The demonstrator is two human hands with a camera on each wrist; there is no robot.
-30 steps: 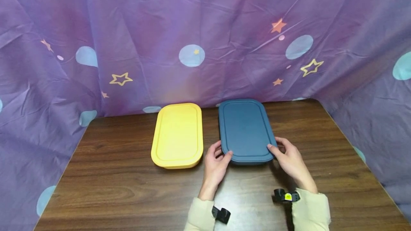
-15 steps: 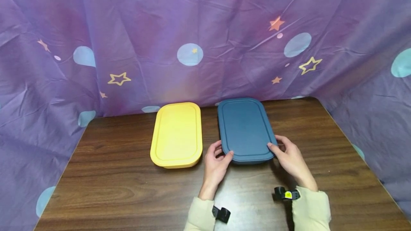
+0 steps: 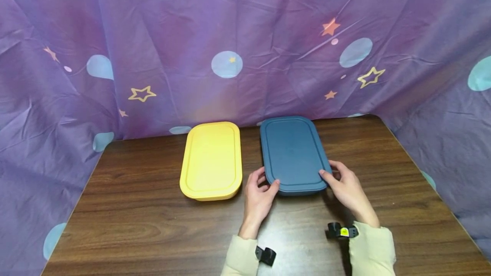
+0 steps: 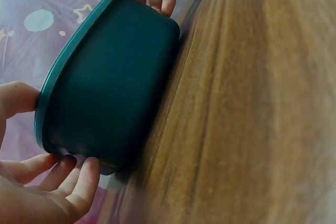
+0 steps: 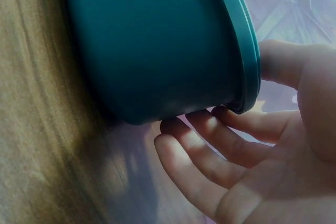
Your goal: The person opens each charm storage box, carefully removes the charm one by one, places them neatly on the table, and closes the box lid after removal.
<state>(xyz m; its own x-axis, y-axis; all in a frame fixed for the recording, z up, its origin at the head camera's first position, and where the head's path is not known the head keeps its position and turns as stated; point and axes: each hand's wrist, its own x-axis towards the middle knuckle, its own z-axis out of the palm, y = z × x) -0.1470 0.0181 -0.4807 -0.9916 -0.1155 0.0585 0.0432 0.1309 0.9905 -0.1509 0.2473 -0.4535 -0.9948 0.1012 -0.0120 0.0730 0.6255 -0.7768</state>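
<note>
A blue lidded box (image 3: pixel 294 154) stands on the table toward the back, its lid on. My left hand (image 3: pixel 258 197) grips its near left corner, thumb on top of the lid's rim and fingers against the side wall. At the near right corner my right hand (image 3: pixel 348 191) holds it the same way. Both wrist views show the box's wall (image 4: pixel 113 77) close up, with the fingertips (image 5: pixel 173 153) of the right hand touching the side under the lid rim. To the left sits a yellow lidded box (image 3: pixel 212 161), touched by neither hand. What the boxes contain is hidden.
The brown wooden table (image 3: pixel 145 220) carries both boxes, with a narrow gap between them. A purple curtain (image 3: pixel 184 46) with stars and dots hangs right behind the table's back edge and along the sides.
Both hands keep their hold on the blue box, which stays in nearly the same spot. Only a slight shift of the whole head view shows.
</note>
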